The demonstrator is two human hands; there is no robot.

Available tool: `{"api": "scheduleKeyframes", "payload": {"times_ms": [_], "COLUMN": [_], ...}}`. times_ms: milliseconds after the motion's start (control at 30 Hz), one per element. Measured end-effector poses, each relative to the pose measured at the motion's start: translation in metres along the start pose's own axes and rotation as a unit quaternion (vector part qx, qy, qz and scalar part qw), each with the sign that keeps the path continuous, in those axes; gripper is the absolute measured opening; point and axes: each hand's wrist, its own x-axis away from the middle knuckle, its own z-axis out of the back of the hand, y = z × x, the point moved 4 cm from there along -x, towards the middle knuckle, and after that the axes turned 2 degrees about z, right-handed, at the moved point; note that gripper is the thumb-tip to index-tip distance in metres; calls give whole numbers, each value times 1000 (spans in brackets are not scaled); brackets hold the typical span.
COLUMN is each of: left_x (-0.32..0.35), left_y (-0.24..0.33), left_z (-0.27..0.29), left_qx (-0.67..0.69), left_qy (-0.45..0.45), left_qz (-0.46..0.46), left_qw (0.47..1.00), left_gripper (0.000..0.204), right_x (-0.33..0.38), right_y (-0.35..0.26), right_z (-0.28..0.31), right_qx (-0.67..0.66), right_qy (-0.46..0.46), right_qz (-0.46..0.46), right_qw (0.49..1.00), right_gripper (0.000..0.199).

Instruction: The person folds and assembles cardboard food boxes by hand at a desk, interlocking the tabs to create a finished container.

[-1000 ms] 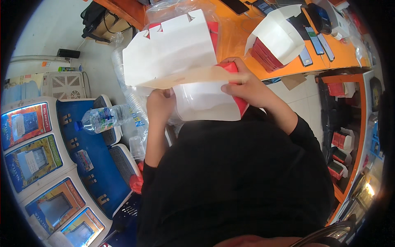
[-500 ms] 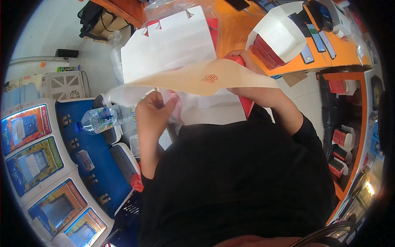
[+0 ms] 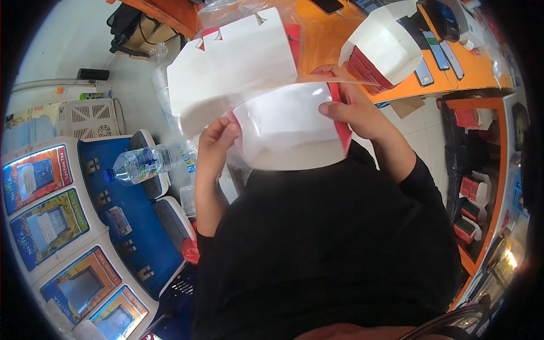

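Both my hands hold a paper food box, white and glossy inside with red sides, in front of my body. At its left side my left hand pinches the red side flap between thumb and fingers. My right hand wraps the right side, its thumb over the rim on the white inner face. Along the far edge runs a thin beige paper sheet, seen nearly edge-on; how it joins the box cannot be made out. Just beyond lie flat box blanks, white side up.
Nested open boxes stand on the orange table, near several phones. On the left, a plastic water bottle lies on a blue and white drinks dispenser. To the right, an orange-edged shelf holds folded boxes.
The beige sheet has swung from lying broad across the hands to nearly edge-on, uncovering the white box interior. My left hand has shifted right and up onto the red flap; my right thumb now shows inside.
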Motion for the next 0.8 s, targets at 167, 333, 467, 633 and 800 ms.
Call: {"api": "scheduleKeyframes", "payload": {"times_ms": [167,333,467,633,800], "left_x": [8,4,15,17,28], "left_y": [1,-3,12,23,29], "left_z": [-15,-24,-34,-37,-25], "left_qx": [120,192,127,9,-88], "left_qy": [-53,-61,-156,-97,27], "left_qz": [-71,-52,-220,-326,-391], "left_qw": [989,978,955,940,916], "left_gripper": [61,84,125,142,127], "right_x": [5,1,-2,-4,-14], "right_y": [4,23,35,26,43], "right_z": [-1,0,5,-14,3], "right_qx": [-78,-121,-237,-281,-160], "right_qy": [24,35,15,30,145], "right_qz": [-41,-43,-142,-141,-79], "right_qw": [996,991,961,949,973], "right_gripper": [66,63,64,69,60]}}
